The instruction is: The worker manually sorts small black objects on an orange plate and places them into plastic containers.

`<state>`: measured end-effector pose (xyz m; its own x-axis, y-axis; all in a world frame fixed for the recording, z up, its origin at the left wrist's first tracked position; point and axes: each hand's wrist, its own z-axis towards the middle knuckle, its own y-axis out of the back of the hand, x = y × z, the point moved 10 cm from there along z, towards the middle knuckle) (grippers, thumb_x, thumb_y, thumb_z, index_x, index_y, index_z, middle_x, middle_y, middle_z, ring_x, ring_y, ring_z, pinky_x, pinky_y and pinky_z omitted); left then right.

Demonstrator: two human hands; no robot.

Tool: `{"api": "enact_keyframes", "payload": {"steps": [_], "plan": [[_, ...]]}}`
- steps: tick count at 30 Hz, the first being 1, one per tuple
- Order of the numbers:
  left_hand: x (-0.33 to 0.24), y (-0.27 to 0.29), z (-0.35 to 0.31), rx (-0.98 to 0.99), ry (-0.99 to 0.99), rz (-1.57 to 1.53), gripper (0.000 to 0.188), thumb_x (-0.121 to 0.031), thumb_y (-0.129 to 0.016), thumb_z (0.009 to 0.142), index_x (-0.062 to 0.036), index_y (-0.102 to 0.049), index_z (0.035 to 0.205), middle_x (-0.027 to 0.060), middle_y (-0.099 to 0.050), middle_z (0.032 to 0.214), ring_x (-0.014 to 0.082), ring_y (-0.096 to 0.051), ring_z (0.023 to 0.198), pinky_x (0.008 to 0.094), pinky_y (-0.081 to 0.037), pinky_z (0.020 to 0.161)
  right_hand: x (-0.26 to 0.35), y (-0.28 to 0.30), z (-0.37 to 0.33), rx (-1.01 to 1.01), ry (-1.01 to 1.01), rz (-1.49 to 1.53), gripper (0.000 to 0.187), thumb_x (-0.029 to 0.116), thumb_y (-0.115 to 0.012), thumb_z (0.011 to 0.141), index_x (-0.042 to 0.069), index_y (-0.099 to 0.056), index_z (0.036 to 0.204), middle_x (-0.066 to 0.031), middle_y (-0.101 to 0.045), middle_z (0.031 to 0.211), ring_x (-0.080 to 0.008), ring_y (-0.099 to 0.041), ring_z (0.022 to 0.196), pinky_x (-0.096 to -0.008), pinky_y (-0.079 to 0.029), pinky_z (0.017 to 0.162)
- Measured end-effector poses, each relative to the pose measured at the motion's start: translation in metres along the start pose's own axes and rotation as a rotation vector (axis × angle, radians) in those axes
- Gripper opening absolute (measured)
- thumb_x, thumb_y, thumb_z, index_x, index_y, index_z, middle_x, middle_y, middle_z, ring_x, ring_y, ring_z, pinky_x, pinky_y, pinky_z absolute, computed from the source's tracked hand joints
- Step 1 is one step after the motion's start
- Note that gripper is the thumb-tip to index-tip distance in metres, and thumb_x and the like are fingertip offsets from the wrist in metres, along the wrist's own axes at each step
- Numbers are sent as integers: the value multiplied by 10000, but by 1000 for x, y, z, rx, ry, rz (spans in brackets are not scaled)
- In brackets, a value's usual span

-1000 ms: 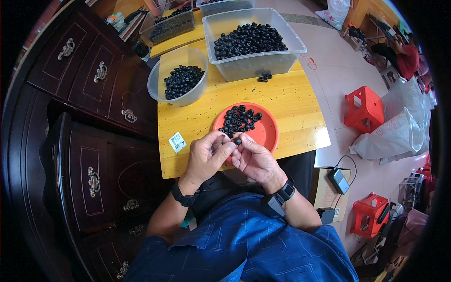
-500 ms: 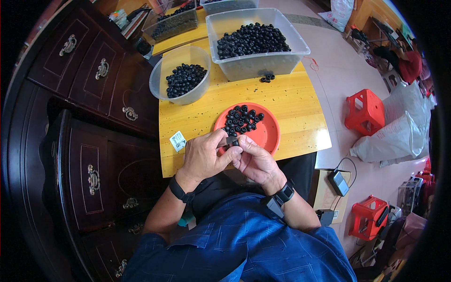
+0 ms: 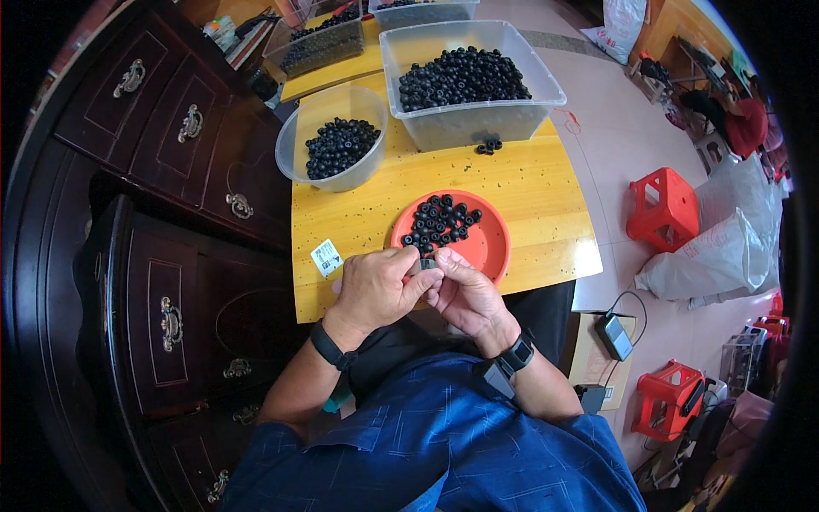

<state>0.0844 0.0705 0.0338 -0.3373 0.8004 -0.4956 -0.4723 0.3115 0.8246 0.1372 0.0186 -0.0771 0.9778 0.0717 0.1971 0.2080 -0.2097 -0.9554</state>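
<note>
1. The left hand (image 3: 375, 286) and the right hand (image 3: 465, 294) are meeting at the near edge of the yellow wooden surface (image 3: 512, 183), fingertips pressed together around a small black piece (image 3: 426, 264).
2. Both hands are pinching that piece between thumb and fingers; it is too small to tell its exact shape.
3. The piece is sitting just in front of the orange plate (image 3: 486, 247), which is lying on the surface and carrying a loose heap of black ring-shaped parts (image 3: 439, 222).
4. A small white label (image 3: 326, 256) is lying on the surface just left of the left hand.
5. A round clear bowl (image 3: 294, 154) with more black parts is standing farther back on the left.
6. A large clear rectangular tub (image 3: 537, 81), full of the same parts, is standing behind the plate, with a few strays (image 3: 488, 147) lying at its front wall.
7. A black band is showing on each wrist.
</note>
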Motion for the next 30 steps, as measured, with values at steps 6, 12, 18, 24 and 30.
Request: {"api": "enact_keyframes", "payload": {"steps": [6,12,18,24,30], "plan": [[12,14,-5,-90,106,-321,188,-198,-751,855,-52,-653,920,29,-531,560,110,-487,482,278,-384,479,-1,-7,-1,30,-22,46,83,173,-620,967,101,-583,982,-3,-639,888,-90,-642,739,-232,-574,667],[8,11,-6,-91,155,-428,262,-90,-758,823,-35,-668,1062,-25,-496,555,42,-419,506,245,-353,481,-5,-5,-1,-24,-31,52,79,181,-617,971,113,-579,984,4,-640,894,-84,-646,742,-214,-573,648],[19,5,-7,-35,173,-394,190,-88,-746,807,-25,-675,972,-10,-482,537,59,-431,500,264,-362,481,11,5,-8,-63,17,-334,99,155,-629,966,107,-599,1047,-11,-661,979,-96,-643,851,-236,-531,753],[80,23,7,60,288,-41,226,-219,-736,806,-19,-634,825,68,-489,532,154,-478,474,329,-405,489,90,-3,-37,-221,437,-1088,107,85,-635,945,52,-607,1043,-26,-658,1067,-86,-602,934,-254,-493,837],[115,112,59,-403,321,-11,264,-217,-705,881,6,-660,1015,42,-573,674,85,-510,619,277,-449,590,122,-27,-35,-343,694,-1659,265,65,-677,860,29,-612,1115,-137,-645,1120,-272,-624,1044,-361,-494,927]]}}
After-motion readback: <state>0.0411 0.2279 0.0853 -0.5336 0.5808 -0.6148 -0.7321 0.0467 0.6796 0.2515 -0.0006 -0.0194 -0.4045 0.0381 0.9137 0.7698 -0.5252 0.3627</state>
